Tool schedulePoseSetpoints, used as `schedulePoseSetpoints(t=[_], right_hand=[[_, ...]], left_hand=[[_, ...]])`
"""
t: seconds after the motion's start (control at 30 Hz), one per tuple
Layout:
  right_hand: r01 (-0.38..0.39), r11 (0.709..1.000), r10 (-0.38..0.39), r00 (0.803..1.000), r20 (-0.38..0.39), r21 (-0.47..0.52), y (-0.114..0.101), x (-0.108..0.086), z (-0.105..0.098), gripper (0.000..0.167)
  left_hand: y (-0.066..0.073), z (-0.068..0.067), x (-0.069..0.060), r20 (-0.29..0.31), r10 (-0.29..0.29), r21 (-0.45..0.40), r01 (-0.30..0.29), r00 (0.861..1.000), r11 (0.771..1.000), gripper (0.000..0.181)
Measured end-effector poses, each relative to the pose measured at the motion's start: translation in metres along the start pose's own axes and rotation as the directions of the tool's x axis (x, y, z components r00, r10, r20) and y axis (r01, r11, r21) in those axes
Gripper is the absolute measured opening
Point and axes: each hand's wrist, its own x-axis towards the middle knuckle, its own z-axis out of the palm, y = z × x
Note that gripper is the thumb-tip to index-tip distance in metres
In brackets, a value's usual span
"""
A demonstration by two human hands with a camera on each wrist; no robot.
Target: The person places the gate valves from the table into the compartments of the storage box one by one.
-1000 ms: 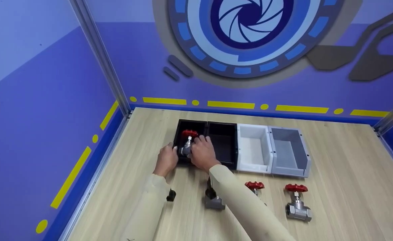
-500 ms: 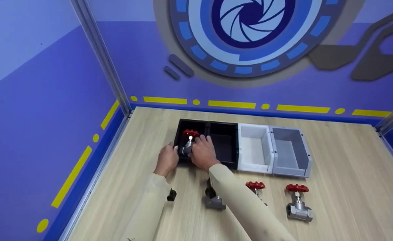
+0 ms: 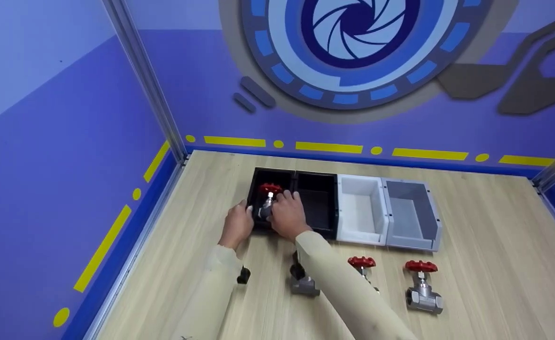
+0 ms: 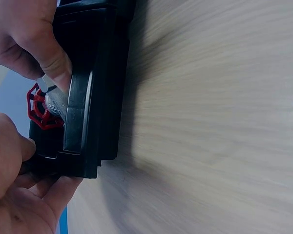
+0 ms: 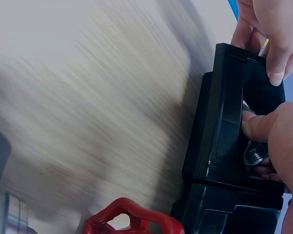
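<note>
Your left hand (image 3: 237,225) pinches the side wall of the leftmost black bin (image 3: 260,180), thumb inside, fingers outside. Your right hand (image 3: 287,215) grips the metal body of a red-wheeled valve (image 3: 268,204), the thumb pressed against it. This valve is inside that bin, between your two hands, its red wheel directed away from you; whether it bears on the bin floor cannot be told.

Just right of your right hand stands a second black bin (image 3: 314,203), side by side with the first. A white bin (image 3: 358,212) and a grey bin (image 3: 404,217) continue the row to the right.

On your side of the hands, a small black part (image 3: 243,276) shows beside your left sleeve (image 3: 211,293). A grey fitting with a black part (image 3: 304,286) lies below your right hand. A second red-wheeled valve (image 3: 362,262) is partly covered by your right sleeve (image 3: 343,283); a third (image 3: 423,298) lies farther right, in full view on the wood-grain desk (image 3: 490,264).
</note>
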Motion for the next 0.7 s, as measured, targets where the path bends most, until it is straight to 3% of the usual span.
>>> schedulePoseSetpoints(t=[0.3,0.57,0.7], right_hand=[[-0.007,1.000,0.007,1.000,0.001,0.026,-0.0001,-0.0009,0.0053,0.038],[-0.031,0.999,0.031,0.999,-0.016,0.025,-0.0007,0.0002,0.0051,0.035],[-0.045,0.999,0.045,0.999,-0.006,0.008,-0.0010,0.0017,0.0044,0.033]], left_hand=[[-0.0020,0.0019,-0.0006,0.003,-0.016,0.010,0.016,1.000,1.000,0.041],[-0.0034,0.0023,-0.0001,-0.043,0.050,0.028,-0.049,0.998,0.998,0.038],[-0.0029,0.0022,0.0006,-0.045,0.052,0.029,-0.050,0.998,0.998,0.038]])
